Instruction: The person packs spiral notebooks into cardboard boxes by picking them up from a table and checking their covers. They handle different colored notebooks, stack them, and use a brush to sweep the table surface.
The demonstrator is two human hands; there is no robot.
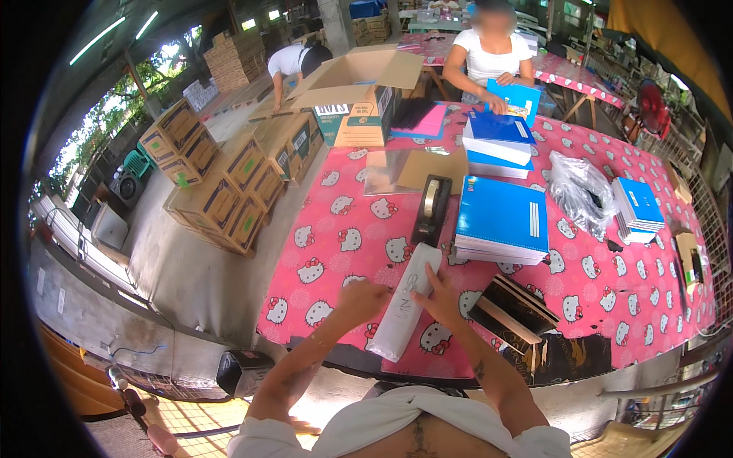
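A long white wrapped package with handwriting on it lies slanted near the table's front edge. My right hand rests on its right side, thumb and fingers stretched apart against the wrapping. Just left of the package is my left hand, fingers closed in a pinch; whatever they hold, if anything, is too small to make out. Beyond the package's far end stands a black tape dispenser with a roll of tape. To the right of it sits a stack of blue-covered notebooks.
A brown-and-black box lies right of my right hand. Clear plastic wrap and smaller notebooks are farther right. An open carton stands at the back. Across the table a person handles blue notebooks. Stacked cartons stand left.
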